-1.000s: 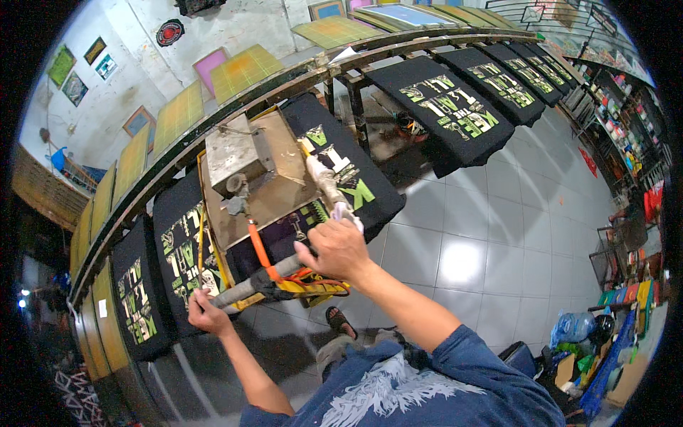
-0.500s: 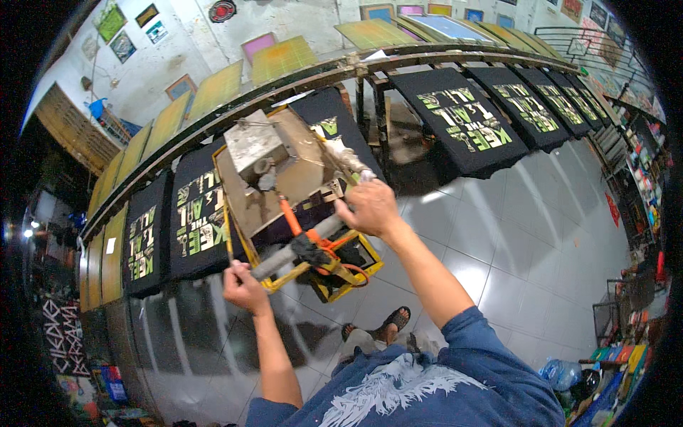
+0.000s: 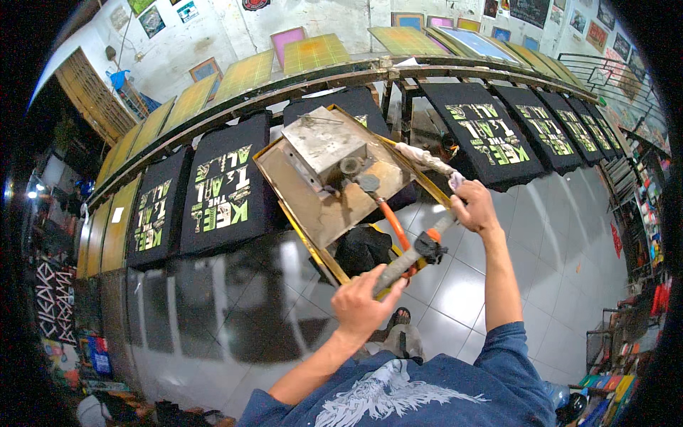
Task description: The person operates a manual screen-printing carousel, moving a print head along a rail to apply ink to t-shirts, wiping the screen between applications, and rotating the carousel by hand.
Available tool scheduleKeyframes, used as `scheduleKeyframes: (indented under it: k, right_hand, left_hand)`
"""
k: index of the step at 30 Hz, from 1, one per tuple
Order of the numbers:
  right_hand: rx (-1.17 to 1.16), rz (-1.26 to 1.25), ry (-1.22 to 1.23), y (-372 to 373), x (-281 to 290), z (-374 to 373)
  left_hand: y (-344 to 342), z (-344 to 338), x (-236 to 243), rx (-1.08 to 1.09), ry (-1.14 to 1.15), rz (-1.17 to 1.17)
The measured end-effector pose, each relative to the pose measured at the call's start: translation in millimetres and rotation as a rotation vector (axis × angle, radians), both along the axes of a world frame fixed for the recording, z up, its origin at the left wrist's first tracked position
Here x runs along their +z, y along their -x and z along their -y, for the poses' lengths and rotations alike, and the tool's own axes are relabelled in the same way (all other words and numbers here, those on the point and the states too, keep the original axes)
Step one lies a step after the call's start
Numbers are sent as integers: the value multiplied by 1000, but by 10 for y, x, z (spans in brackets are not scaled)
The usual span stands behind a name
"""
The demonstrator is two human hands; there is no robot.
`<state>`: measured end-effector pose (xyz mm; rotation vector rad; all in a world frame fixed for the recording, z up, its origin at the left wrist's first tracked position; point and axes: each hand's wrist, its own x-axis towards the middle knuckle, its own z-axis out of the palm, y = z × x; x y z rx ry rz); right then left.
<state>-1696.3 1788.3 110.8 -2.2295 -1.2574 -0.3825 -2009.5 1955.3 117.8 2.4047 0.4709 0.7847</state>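
In front of me stands a boxy metal apparatus [image 3: 324,139] on a flat metal hood [image 3: 288,171] with yellow edges. An orange hose [image 3: 393,222] runs from it toward me. A thick grey handlebar [image 3: 398,269], with a black wrap at its middle, crosses its near side. My left hand [image 3: 366,302] is closed around the near left end of this bar. Near its far right end, my right hand [image 3: 475,205] is closed too, beside a rod wrapped in whitish material [image 3: 425,156]. The hood partly covers a black T-shirt [image 3: 302,110] behind it.
Black T-shirts with pale green lettering [image 3: 220,188] lie on boards along a long rack [image 3: 299,78]; more shirts [image 3: 491,135] continue to the right. Yellowish screen frames [image 3: 316,53] lean behind the rack. Grey floor tiles [image 3: 455,285] lie around my feet. Shelves of containers [image 3: 651,206] line the right.
The apparatus has moved right along the rack and turned, uncovering more of a printed T-shirt on the left. My left hand has shifted right and nearer to me, and my right hand has moved right.
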Motion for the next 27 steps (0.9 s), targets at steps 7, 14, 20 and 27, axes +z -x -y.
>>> scheduleKeyframes:
  k: [7, 14, 20, 27]
  right_hand:
    - [-106, -140, -89, -716, 15, 306]
    - [-4, -124, -218, -1554, -170, 400]
    - [24, -340, -98, -2135, -82, 435]
    - [-153, -340, 21, -2293, 112, 86]
  left_hand:
    - [-469, 503, -33, -193, 19, -155]
    - [-1074, 1057, -57, -177, -16, -261]
    - [-1556, 1488, -32, -82, 34, -255]
    - [-1776, 1638, -77, 128, 43, -172]
